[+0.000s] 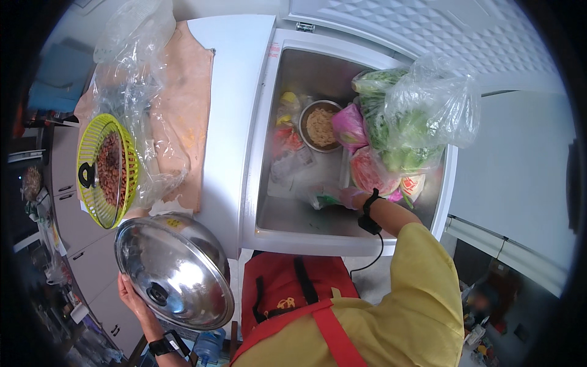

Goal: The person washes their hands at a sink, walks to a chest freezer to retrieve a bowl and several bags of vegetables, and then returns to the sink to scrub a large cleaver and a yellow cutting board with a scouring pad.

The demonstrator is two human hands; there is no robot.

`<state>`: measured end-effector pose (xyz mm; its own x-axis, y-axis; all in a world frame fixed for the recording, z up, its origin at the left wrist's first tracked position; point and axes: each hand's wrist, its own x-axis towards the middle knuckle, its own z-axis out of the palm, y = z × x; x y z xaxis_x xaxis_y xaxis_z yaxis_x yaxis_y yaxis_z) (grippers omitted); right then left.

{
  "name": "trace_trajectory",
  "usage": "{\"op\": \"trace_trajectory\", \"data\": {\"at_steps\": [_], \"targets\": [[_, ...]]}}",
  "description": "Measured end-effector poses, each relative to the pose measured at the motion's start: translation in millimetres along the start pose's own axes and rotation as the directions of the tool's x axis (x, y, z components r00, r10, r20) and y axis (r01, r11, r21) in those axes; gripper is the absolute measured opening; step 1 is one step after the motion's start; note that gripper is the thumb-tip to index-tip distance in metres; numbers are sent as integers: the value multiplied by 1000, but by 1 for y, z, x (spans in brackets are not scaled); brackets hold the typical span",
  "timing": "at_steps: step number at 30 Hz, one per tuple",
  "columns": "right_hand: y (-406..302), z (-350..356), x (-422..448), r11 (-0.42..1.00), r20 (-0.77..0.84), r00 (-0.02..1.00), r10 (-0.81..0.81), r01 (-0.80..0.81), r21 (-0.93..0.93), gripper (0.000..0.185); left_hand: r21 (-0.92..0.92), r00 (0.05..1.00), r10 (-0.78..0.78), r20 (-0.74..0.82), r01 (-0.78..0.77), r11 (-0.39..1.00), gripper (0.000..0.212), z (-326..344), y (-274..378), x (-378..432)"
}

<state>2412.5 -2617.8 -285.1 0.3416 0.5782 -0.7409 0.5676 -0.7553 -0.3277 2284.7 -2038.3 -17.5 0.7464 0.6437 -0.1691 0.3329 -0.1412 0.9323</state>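
My left hand (130, 293) grips the rim of a large metal bowl (197, 225) covered by a shiny domed lid (179, 275) with a black knob. My right hand (351, 198) reaches down into the chest freezer (250, 220) and touches a clear plastic bag with something green (325, 199); whether the fingers close on it is hard to tell. Beyond it stand a metal bowl of pale strips (321, 127), a pink bag (349, 127), a bag with red contents (372, 172) and large clear bags of leafy greens (403, 133).
At left, a yellow-green basket (133, 169) of reddish nuts or beans, partly under a glass lid, stands by crumpled plastic bags (137, 91) on brown paper (183, 105). The freezer's raised lid (412, 27) is behind. A blue water bottle (209, 345) stands below the large bowl.
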Motion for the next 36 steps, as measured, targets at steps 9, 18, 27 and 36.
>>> {"op": "trace_trajectory", "data": {"at_steps": [9, 18, 27, 36], "targets": [[2, 17, -78, 979, 232, 971, -58, 101, -178, 17, -23, 998, -19, 54, 21, 1000, 31, -8, -8, 9], [34, 34, -153, 964, 277, 954, 111, -36, -263, 18, 45, 1000, -13, 11, 13, 999, 30, -8, -9, 12], [34, 98, -77, 991, 71, 989, 128, -125, -42, 18, 131, 1000, 3, 0, -3, 991, 31, 1, 5, 10], [41, 70, -91, 999, 279, 960, 35, -23, -46, 26, 113, 999, -41, 8, 40, 993, 30, 8, 13, 6]]}}
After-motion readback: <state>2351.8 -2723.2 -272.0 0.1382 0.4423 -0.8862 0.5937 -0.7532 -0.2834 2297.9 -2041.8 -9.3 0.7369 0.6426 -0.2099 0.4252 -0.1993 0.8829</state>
